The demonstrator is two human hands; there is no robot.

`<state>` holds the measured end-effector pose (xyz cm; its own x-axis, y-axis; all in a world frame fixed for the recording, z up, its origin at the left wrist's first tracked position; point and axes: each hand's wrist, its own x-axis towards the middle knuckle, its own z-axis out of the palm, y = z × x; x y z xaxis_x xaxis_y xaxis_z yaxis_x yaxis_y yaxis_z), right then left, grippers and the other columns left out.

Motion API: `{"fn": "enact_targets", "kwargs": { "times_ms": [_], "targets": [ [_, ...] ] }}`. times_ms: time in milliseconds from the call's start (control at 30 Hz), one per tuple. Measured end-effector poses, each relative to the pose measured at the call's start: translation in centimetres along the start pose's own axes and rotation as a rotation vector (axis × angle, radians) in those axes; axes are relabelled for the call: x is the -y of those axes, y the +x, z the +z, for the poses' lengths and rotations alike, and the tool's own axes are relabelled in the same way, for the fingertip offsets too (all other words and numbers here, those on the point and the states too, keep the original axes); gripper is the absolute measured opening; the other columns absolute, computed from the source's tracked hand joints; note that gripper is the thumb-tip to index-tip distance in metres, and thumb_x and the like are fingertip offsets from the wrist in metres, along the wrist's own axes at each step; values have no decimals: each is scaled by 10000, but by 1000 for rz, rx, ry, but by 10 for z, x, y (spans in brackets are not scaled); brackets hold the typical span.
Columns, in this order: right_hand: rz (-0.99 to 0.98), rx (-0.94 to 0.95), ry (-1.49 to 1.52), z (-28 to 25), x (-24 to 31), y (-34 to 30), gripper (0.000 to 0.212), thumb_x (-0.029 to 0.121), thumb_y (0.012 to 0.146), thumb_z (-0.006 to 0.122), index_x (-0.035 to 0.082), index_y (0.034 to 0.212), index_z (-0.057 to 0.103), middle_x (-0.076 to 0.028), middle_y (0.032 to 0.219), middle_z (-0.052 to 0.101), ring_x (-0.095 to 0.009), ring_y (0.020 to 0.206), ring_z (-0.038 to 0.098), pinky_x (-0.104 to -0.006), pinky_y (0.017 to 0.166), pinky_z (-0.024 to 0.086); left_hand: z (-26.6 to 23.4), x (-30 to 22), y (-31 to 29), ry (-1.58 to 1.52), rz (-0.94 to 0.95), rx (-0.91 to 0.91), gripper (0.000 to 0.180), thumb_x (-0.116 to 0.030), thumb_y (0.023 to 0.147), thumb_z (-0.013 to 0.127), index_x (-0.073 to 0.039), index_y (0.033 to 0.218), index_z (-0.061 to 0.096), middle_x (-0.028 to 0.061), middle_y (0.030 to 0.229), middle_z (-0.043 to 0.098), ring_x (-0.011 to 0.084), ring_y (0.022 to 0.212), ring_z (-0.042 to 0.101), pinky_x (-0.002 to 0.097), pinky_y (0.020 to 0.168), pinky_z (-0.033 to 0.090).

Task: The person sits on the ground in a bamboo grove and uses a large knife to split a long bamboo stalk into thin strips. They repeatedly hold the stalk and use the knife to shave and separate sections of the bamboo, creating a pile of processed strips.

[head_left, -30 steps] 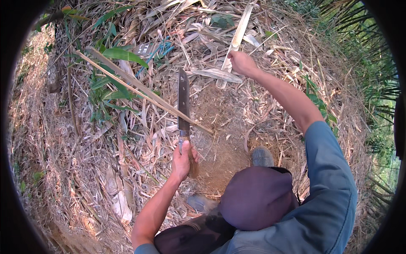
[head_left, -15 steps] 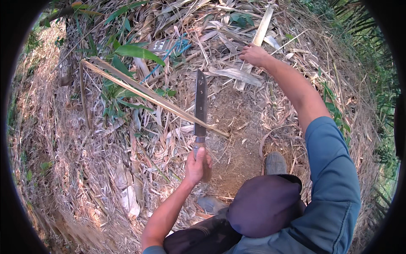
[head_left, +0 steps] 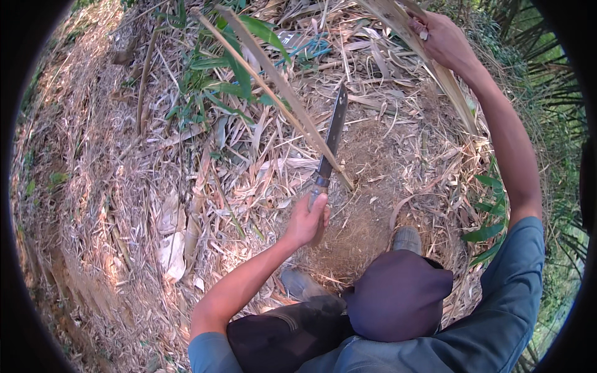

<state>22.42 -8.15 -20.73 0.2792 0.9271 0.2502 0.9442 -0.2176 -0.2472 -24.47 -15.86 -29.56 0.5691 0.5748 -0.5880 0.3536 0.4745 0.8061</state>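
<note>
My left hand [head_left: 308, 222] is wrapped around the wooden handle of a machete. Its dark blade [head_left: 336, 124], with small holes along it, points up and slightly right. Two long split bamboo strips [head_left: 278, 79] slant down from the upper left and meet close to the blade. Whether they touch it I cannot tell. At the upper right, my right hand [head_left: 444, 42] is closed on a wide, pale split bamboo piece [head_left: 449, 87]. That piece runs from the top edge down to the right, its upper end cut off by the frame.
Dry bamboo leaves and husks [head_left: 249, 174] cover the ground around a bare dirt patch [head_left: 367, 155]. A leafy green shoot [head_left: 233, 65] stands behind the strips. Blue cord [head_left: 314, 46] lies at the back. My shoes [head_left: 407, 239] and a dark cap [head_left: 398, 295] show below.
My right hand has lifted the bamboo piece off the litter and swung it up and right. The machete has tilted right. The view has shifted, with the two strips now standing steeper.
</note>
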Motion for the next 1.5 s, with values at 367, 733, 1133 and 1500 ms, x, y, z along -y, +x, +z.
{"fn": "enact_targets", "kwargs": {
  "times_ms": [367,733,1133,1500],
  "targets": [
    [417,120,411,84,33,-61,612,423,966,597,-52,1346,522,-245,1240,652,-376,1143,641,-448,983,493,-6,13,8,-98,13,25,445,-480,1026,525,-41,954,505,36,652,510,144,546,509,299,525,454],
    [633,217,245,166,83,-332,502,480,947,615,-11,1039,575,-204,1043,618,-356,988,613,-478,850,483,-14,9,10,-100,-5,49,467,-497,1019,533,-33,977,516,29,641,500,140,548,507,304,544,466],
    [654,452,259,169,95,-323,603,419,756,801,-6,1109,560,-223,1038,670,-381,976,665,-471,864,519,-14,8,10,-52,36,60,513,-551,1005,523,-40,952,504,40,655,521,139,556,533,304,543,470],
    [915,558,723,148,69,-303,511,308,841,682,-70,1159,554,-171,812,687,-233,640,680,-367,573,552,-14,8,15,-50,59,95,549,-572,991,533,-25,959,508,47,663,520,143,557,532,313,542,483]
  ]
}}
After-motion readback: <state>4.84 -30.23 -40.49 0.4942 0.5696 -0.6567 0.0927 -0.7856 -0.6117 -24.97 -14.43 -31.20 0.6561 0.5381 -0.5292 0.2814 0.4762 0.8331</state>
